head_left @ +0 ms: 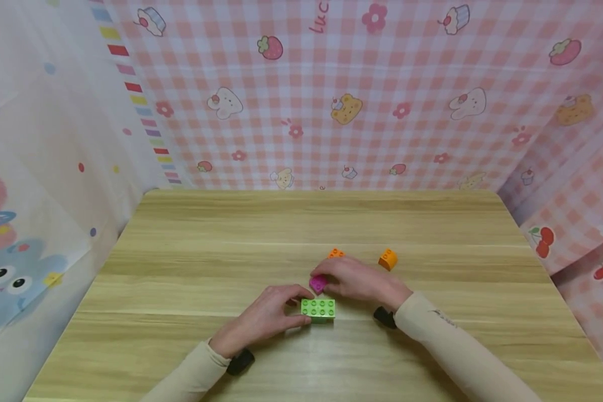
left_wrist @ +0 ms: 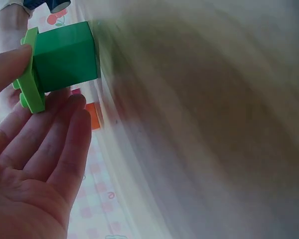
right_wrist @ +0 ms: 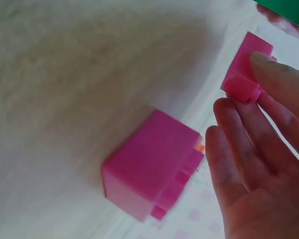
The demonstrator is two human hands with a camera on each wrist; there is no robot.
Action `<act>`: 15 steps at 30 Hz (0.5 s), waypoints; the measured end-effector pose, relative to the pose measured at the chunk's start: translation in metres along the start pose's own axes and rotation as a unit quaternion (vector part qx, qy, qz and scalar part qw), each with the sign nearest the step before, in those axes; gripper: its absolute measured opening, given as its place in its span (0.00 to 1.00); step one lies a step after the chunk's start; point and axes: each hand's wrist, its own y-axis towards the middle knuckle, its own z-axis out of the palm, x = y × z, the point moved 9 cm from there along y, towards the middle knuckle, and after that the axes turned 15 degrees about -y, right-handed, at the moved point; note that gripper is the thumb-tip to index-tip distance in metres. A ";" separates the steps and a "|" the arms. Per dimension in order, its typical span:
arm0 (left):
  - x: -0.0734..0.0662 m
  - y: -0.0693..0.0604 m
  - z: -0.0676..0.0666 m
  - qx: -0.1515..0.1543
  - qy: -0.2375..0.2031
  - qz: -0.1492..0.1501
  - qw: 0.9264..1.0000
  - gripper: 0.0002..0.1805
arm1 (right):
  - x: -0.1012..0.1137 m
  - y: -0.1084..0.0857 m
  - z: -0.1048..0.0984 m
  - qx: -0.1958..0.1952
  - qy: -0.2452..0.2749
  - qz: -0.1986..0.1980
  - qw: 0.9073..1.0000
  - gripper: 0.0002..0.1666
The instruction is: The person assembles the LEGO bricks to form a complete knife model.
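My left hand pinches a lime green brick between thumb and fingers. A darker green brick is joined under it, its lower face close to the tabletop in the left wrist view. Just behind this pair, my right hand holds a small pink brick with thumb and fingertips; in the head view that pink brick shows beyond the fingers. A larger magenta brick stands on the table by the right hand in the right wrist view, hidden in the head view.
An orange brick sits behind the right hand, partly covered by it. To its right lies a yellow-orange brick with a rounded side. The wooden table ends at a patterned curtain.
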 end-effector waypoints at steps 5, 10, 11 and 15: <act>-0.002 0.001 0.001 -0.001 0.000 0.002 1.000 0.19 | -0.001 -0.008 -0.015 -0.052 0.009 0.003 0.999 0.16; -0.002 0.002 0.002 0.001 -0.002 -0.002 1.000 0.19 | -0.006 -0.020 -0.021 -0.061 0.036 0.033 0.997 0.18; -0.002 0.002 0.002 0.001 -0.002 -0.004 1.000 0.19 | -0.008 -0.023 -0.022 -0.060 0.045 0.041 0.996 0.19; -0.001 0.003 0.003 0.002 -0.005 -0.008 1.000 0.18 | -0.011 -0.032 -0.026 -0.071 0.065 0.062 0.993 0.21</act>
